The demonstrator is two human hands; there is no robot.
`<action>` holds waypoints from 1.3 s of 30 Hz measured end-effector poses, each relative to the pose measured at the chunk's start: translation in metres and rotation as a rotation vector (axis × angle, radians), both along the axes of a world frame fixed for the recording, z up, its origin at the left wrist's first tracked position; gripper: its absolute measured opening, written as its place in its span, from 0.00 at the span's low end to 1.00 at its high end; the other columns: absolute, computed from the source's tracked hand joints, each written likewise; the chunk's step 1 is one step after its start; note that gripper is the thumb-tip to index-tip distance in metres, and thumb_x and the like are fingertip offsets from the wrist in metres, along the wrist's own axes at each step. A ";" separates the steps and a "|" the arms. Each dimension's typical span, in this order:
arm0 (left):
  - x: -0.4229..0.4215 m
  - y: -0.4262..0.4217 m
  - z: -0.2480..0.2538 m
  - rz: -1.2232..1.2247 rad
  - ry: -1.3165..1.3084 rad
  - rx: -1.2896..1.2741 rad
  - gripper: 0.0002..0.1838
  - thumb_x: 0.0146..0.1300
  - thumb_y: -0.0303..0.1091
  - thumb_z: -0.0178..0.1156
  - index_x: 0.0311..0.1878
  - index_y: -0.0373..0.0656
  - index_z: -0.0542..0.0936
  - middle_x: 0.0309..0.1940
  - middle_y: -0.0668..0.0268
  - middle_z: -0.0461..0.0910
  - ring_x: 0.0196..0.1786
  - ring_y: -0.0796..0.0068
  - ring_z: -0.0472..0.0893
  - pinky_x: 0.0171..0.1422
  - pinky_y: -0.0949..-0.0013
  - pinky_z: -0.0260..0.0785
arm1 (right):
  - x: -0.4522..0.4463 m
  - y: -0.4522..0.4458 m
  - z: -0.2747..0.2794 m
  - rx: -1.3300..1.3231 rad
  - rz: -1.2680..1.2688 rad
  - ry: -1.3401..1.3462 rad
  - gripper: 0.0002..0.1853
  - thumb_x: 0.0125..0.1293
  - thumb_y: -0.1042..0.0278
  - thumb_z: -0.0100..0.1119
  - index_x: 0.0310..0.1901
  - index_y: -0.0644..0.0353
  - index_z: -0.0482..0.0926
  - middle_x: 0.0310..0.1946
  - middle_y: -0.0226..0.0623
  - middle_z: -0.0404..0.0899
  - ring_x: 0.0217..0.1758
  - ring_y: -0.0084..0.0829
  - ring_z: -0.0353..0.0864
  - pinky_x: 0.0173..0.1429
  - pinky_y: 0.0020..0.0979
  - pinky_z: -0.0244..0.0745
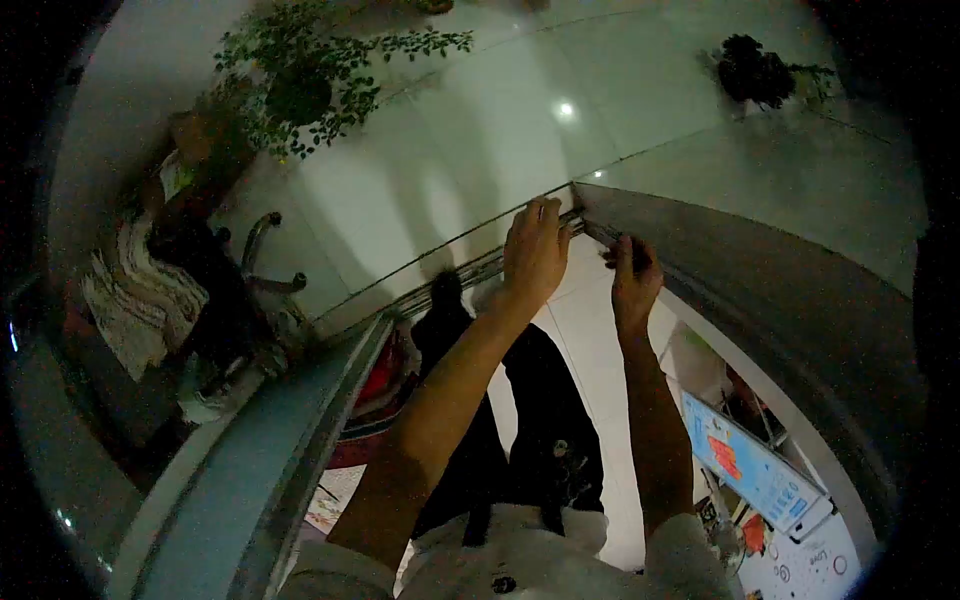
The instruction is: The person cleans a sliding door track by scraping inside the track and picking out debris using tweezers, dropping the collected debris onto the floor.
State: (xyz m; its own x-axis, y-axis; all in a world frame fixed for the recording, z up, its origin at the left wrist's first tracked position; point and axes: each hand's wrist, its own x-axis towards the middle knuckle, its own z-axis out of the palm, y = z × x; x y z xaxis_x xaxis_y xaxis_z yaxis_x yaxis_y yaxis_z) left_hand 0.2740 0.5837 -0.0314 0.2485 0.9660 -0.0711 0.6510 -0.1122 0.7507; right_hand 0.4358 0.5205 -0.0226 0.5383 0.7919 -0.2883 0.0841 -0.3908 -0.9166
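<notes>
My left hand is held out over the doorway's floor track, its back towards me and its fingers bent and close together. What lies under those fingers is hidden. A short way to the right, my right hand is closed, thumb and fingers drawn together beside the end of a brown panel. A small dark shape shows by its fingertips, too dim to name. The hands are apart from each other. Below them are my legs in dark trousers, one foot close to the track.
A glass door panel stands at left. Beyond the track, a leafy potted plant, a stack of papers or cloths and a dark plant sit on pale tiles. A blue printed board is at lower right.
</notes>
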 end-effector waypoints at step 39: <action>0.030 0.080 -0.015 -2.041 0.483 -0.116 0.29 0.68 0.29 0.64 0.70 0.36 0.68 0.68 0.44 0.68 0.67 0.39 0.73 0.69 0.49 0.71 | -0.309 -0.047 -0.106 -0.245 -1.811 0.238 0.22 0.77 0.58 0.62 0.57 0.72 0.80 0.41 0.44 0.87 0.44 0.31 0.88 0.47 0.34 0.85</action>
